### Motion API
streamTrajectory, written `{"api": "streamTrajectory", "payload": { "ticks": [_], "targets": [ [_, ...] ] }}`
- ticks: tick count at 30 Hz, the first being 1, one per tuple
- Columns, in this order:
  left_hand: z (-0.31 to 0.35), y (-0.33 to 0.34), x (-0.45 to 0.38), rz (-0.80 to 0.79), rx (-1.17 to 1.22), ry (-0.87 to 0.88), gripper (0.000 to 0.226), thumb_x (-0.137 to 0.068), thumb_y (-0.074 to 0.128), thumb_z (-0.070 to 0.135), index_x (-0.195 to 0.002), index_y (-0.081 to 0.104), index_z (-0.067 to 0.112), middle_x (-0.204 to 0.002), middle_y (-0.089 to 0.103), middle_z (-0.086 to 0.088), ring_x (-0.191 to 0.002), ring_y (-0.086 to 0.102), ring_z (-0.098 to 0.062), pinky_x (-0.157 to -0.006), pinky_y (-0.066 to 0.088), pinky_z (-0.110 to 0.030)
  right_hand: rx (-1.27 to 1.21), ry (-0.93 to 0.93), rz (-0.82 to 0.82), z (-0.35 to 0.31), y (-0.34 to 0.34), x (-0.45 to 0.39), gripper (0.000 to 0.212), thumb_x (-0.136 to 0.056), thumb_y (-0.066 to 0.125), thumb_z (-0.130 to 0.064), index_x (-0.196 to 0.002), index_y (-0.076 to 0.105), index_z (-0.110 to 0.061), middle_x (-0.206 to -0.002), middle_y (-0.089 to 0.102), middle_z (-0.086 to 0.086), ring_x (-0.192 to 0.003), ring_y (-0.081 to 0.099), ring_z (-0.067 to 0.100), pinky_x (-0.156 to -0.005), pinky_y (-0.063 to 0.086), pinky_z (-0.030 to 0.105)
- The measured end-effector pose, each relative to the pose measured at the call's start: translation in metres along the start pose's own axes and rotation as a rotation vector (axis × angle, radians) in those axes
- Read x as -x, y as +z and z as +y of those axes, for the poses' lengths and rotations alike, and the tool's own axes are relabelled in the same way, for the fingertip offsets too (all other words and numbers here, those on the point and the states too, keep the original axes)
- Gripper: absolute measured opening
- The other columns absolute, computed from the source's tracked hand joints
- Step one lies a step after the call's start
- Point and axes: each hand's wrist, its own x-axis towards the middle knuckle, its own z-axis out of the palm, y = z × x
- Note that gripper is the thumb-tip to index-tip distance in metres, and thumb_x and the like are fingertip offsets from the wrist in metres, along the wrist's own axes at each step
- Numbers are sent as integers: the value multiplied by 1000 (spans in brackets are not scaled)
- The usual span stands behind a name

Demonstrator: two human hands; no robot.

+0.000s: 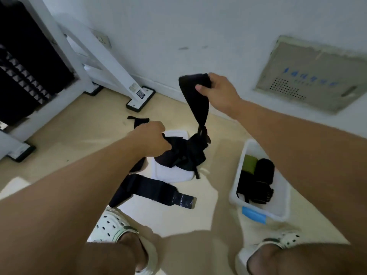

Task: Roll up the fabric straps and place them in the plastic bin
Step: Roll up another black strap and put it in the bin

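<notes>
My right hand (219, 92) grips the wide upper end of a black fabric strap (196, 98) and holds it up in the air. The strap hangs down into a tangled heap of black straps (182, 153) lying on a white pad (170, 175). My left hand (153, 138) grips that heap at its left side. Another black strap with a shiny tab (151, 190) lies flat on the floor nearer to me. A white plastic bin (238, 187) stands to the right, holding rolled black straps (264, 171) and a green roll (249, 163).
A further black strap (139, 121) lies on the floor behind my left hand. A white metal frame with black foot plates (140, 99) stands at the left against the wall. My two feet in white clogs (117, 231) are at the bottom. A grey wall panel (315, 76) sits at the right.
</notes>
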Motion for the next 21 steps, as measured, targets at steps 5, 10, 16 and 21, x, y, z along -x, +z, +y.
{"api": "streamTrajectory", "payload": {
  "ticks": [5, 10, 16, 21],
  "targets": [
    [25, -5, 23, 144, 290, 106, 86, -87, 78, 44, -157, 33, 22, -152, 49, -2, -135, 50, -21, -98, 39, -27, -210, -136, 44, -109, -64, 33, 14, -98, 65, -24, -108, 70, -16, -102, 76, -2, -95, 74, 12, -90, 60, 33],
    [50, -2, 49, 166, 523, 278, 76, -82, 83, 48, -147, 46, 32, -116, 52, 30, -123, 47, -2, -93, 32, -15, -479, -125, 14, -163, -84, 84, 12, -102, 61, -21, -106, 68, -12, -100, 76, 2, -94, 76, 18, -80, 62, 34],
    [60, 3, 58, 48, 776, 306, 61, -80, 80, 60, -135, 61, 42, -123, 69, 20, -118, 61, 0, -99, 48, -26, -699, 86, 77, -134, -77, 103, 21, -103, 58, -24, -119, 67, -15, -113, 76, 4, -105, 73, 22, -93, 59, 43],
    [64, 9, 64, 20, 854, 343, 23, -98, 67, 39, -110, 78, 23, -98, 80, 10, -93, 75, -6, -87, 56, -25, -705, 266, -149, -97, -83, 105, 53, -101, 52, -50, -134, 61, -10, -124, 72, 8, -116, 69, 27, -97, 57, 41]
  ]
}}
